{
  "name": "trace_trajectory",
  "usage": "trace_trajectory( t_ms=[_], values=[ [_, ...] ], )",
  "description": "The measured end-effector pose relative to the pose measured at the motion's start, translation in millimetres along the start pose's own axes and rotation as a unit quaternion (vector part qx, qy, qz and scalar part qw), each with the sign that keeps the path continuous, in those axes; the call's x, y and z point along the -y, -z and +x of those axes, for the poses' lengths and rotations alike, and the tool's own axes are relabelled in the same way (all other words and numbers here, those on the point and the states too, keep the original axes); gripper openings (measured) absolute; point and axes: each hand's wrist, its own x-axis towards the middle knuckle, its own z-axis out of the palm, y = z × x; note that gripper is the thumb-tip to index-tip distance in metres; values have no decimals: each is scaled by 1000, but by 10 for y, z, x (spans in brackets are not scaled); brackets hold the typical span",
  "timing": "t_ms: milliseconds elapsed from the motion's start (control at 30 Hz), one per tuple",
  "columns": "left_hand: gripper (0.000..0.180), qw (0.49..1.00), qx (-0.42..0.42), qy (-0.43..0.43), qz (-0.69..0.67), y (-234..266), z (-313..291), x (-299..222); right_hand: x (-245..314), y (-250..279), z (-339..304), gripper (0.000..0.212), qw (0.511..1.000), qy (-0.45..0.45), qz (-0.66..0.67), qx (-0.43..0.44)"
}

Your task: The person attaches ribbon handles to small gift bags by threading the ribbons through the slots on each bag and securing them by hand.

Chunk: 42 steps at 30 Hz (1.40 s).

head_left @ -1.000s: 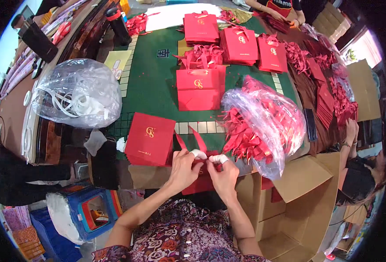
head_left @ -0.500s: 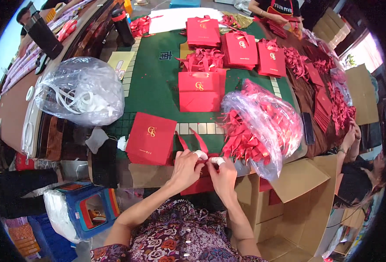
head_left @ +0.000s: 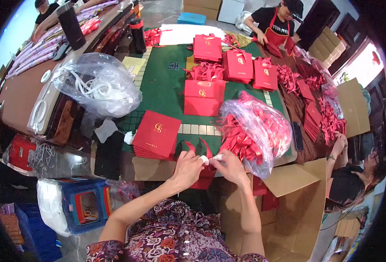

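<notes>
At the near table edge (head_left: 148,170), left grip (head_left: 189,169) and right grip (head_left: 233,168) close together, pinching red ribbon (head_left: 207,149)

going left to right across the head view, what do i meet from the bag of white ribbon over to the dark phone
Clear bag of white ribbon → stack of flat red bags → left hand → right hand → dark phone.

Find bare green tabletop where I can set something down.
Largest free patch of green tabletop: between the clear plastic bag of white strips and the central red paper bags. Crowded: near right, under the clear plastic bag of red ribbons.
</notes>
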Motion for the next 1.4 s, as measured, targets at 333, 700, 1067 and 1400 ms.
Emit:
trace_trajectory(
  t_ms=[333, 700, 1067, 1400],
  values=[
    [13, 986, -89, -107, 94, 5, -241, -9, -24, -68, 112, 16, 954, -54, 263, 135],
    [21, 997, -58, -36, 47, 206, -424, -196, 179, -395, 126, 22, 975, -75, 118, -170],
    [23, 993, -96, 59, -34, 341, -541, -79, -367, -466, -818, 42, 932, -216, 274, -96],
    [22, 980, -86, 89, -155, 610, -583, -286, -425, -887, -417, 40, 561, -277, 779, 53]
  ],
)
